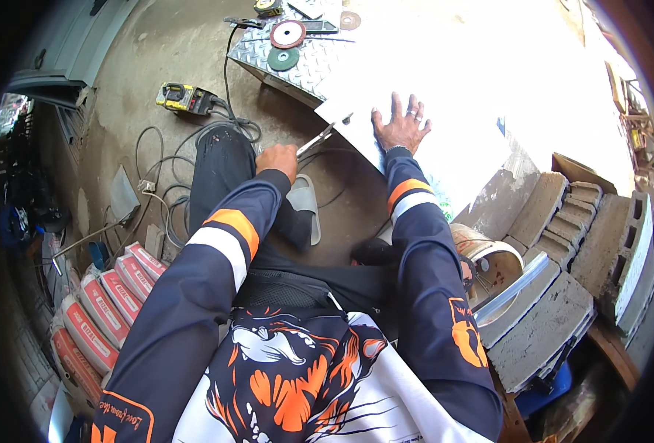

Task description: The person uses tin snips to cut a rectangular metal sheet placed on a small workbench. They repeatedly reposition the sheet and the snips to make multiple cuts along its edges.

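Silver metal, long and narrow: hand tool (314, 142) in left grip (277, 159), clenched tight around handle end. Points from fist toward 2 o'clock, long axis slanting 8-to-2, with dark tip at near edge of white sheet (445, 144). Clamped to it or just resting: cannot tell. Sheet at 1 o'clock in view, 2 o'clock from left grip. Right grip (403, 131) on top of sheet, palm down, spread wide, no object held. From right grip, tool tip at about 10 o'clock, near; closer to right grip than to left. Looks: sheet broad, nearly blank from glare, straight near edge roughly 10-to-4, far edges washed out, material unclear. Tool shiny along shaft, too small at tip for detail. Around: patterned metal counter (318, 59) toward 12 o'clock, with red-rimmed disc (297, 37) and green disc (283, 60); yellow-black machine (183, 97) at 10; bucket (469, 238) at 4; red-and-white bags (104, 306) at 8.
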A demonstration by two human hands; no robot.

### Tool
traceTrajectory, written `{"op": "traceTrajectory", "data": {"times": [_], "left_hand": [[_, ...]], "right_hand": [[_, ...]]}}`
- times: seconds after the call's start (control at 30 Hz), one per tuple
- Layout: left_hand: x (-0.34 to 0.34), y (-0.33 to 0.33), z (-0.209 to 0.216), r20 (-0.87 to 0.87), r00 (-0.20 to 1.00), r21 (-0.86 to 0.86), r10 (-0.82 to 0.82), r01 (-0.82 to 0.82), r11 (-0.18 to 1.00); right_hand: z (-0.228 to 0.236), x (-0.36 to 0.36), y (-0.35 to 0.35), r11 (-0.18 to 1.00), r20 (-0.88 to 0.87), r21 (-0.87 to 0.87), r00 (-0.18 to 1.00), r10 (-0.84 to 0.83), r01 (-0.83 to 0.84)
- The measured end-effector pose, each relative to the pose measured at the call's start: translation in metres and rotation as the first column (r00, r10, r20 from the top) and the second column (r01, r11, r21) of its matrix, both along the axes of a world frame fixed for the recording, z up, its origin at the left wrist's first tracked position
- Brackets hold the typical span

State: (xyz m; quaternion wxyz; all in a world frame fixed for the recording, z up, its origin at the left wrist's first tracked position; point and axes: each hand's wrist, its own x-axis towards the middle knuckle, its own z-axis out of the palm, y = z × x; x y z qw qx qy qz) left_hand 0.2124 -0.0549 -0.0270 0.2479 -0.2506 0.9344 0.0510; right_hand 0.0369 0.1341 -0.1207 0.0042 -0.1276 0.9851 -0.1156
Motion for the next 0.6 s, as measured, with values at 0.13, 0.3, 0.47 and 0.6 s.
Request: {"op": "traceTrajectory", "data": {"times": [0.13, 0.3, 0.47, 0.6], "left_hand": [[0.003, -0.009, -0.014, 0.022, 1.000, 0.011, 0.009, -0.009, 1.000], [-0.017, -0.005, -0.009, 0.297, 0.933, 0.375, 0.203, -0.310, 0.874], [-0.022, -0.016, -0.023, 0.685, 0.713, 0.599, 0.149, -0.668, 0.441], [0.004, -0.011, -0.058, 0.540, 0.809, 0.788, 0.233, -0.583, 0.198]], "right_hand": [[0.006, 0.001, -0.004, 1.000, 0.022, 0.010, 1.000, 0.012, -0.012], [0.005, -0.002, -0.002, 1.000, 0.022, -0.004, 1.000, -0.002, 0.002], [0.008, -0.003, -0.002, 1.000, 0.022, -0.010, 1.000, -0.007, 0.008], [0.005, -0.004, -0.002, 1.000, 0.008, 0.017, 1.000, -0.014, 0.014]]}}
